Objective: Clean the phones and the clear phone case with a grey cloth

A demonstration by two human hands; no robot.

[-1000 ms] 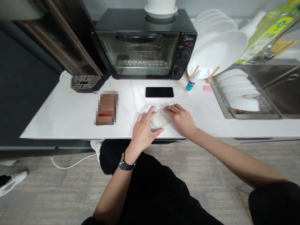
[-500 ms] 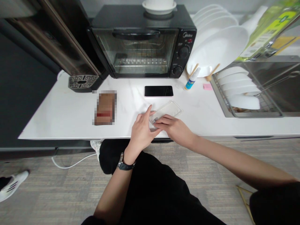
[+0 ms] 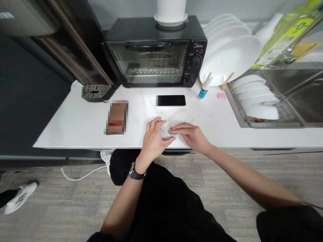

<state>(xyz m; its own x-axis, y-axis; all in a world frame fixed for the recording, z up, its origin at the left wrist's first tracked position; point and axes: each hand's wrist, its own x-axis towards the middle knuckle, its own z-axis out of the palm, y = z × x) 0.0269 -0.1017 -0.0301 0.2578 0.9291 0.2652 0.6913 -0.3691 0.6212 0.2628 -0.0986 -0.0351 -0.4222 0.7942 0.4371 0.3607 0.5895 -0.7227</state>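
Note:
A clear phone case [image 3: 178,118] lies slantwise on the white counter. My left hand [image 3: 153,139] grips its near left end, fingertips on one edge and thumb by the other. My right hand [image 3: 193,136] has its fingers together on a small silvery round piece [image 3: 170,130] at that end of the case; what kind of piece it is I cannot make out. Just behind the case a phone [image 3: 171,100] lies flat, its screen dark and facing up.
A partly blurred brown item [image 3: 116,117] lies on the left of the counter [image 3: 75,134]. Behind stand a toaster oven [image 3: 153,64] and a small spray bottle [image 3: 203,90]. To the right are white plates [image 3: 229,60], a pink piece [image 3: 222,96] and a sink rack [image 3: 272,126].
My right fingers have shifted slightly right, showing more of the silvery piece. My left fingers, raised and spread before, now rest lower at the case's edge. The view has tilted up slightly.

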